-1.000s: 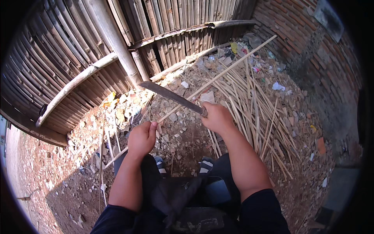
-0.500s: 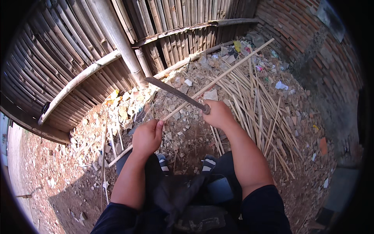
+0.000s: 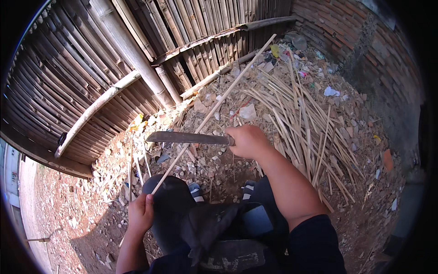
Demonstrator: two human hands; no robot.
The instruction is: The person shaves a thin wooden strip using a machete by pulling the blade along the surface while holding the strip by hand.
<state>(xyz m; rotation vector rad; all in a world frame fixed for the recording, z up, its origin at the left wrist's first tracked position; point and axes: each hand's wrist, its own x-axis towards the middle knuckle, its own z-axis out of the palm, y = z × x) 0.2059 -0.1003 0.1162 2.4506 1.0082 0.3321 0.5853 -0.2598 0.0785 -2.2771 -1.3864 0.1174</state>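
My left hand (image 3: 140,213) is closed round the lower part of a long, pale bamboo strip (image 3: 218,104), beside my left knee. The strip slants up and away to the right, its far end near the bamboo wall's foot. In my right hand (image 3: 248,140) is the handle of a machete (image 3: 189,138), fingers wrapped round it. Its dark blade points left and lies across the strip's middle in this view; whether blade and strip touch I cannot tell.
A heap of cut bamboo strips (image 3: 303,130) lies on the rubble to the right. Ahead stands a bamboo wall (image 3: 200,59) with a thick post (image 3: 134,52); a brick wall (image 3: 349,39) closes the right side. Litter and stones cover the ground.
My left hand has moved down and left, towards my knee, with the strip now steeper. The machete has swung lower, from slanting up-left to nearly level.
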